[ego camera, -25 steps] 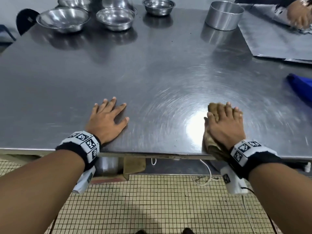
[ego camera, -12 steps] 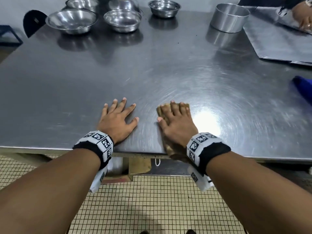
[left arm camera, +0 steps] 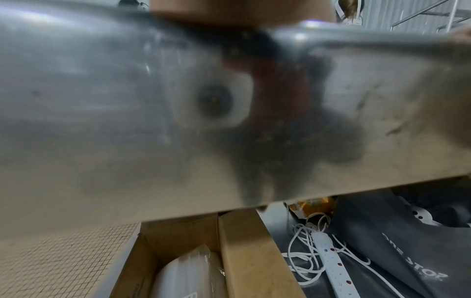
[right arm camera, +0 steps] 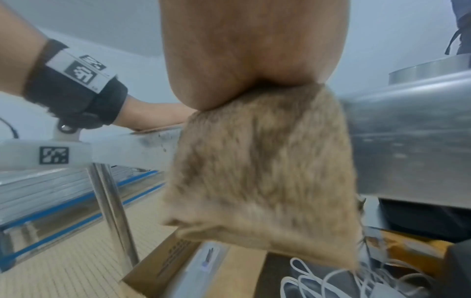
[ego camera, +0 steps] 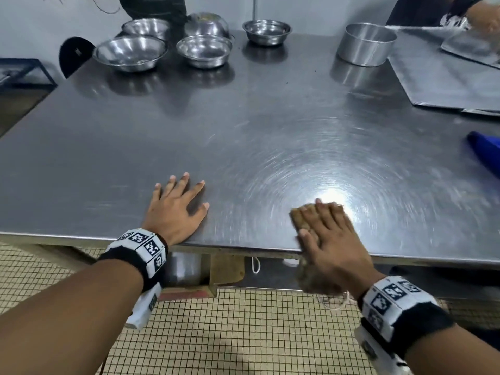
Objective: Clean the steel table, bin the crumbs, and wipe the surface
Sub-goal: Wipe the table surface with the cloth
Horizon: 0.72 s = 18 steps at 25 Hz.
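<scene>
Far left at the back, steel bowls (ego camera: 130,54) stand on the worktop (ego camera: 243,125). The left hand (ego camera: 176,212) lies flat on the near edge, fingers spread, holding nothing. To its right, well apart, the right hand (ego camera: 328,234) presses a brown cloth (ego camera: 300,216) flat under straight fingers, the cloth's tail hanging over the edge. Farther right sit a round tin (ego camera: 365,44), a flat tray (ego camera: 443,85) and something blue (ego camera: 484,152).

Bright glare on the steel table (ego camera: 328,197) — blurred wrist views, motion-smeared cloth (right arm camera: 265,171), wide-angle bending at edges.
</scene>
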Tool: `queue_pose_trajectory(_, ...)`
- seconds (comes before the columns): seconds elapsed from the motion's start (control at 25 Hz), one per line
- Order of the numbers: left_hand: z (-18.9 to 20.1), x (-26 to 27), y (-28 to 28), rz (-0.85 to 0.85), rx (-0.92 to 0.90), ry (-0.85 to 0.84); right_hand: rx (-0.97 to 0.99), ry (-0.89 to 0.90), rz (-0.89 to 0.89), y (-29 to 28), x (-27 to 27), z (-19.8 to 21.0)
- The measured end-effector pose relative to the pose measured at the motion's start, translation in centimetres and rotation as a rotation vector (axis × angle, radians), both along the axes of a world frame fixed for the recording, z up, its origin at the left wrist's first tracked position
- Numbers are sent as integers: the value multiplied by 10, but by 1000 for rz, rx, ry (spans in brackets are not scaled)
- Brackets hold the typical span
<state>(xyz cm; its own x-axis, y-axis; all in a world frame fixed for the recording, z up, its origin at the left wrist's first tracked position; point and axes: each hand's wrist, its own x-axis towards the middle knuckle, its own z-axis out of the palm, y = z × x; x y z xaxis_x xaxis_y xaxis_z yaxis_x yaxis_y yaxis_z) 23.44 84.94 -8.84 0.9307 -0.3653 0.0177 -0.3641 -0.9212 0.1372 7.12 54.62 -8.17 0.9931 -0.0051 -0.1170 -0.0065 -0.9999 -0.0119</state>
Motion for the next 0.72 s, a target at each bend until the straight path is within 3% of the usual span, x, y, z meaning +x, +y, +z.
queue_pose_trajectory(0.16,-2,2,30,71,22,2,154,-13,-272,-28,32,-5)
queue_pose_trajectory(0.32,-7,4,29,103,-12,-17,196,-16,-386,-14,63,1)
queue_pose_trajectory(0.48,-7,4,29,95,-24,-20,223,1,-388,9,89,9)
queue_pose_trajectory(0.72,-7,6,28,103,-24,-16,199,-8,-213,83,118,6)
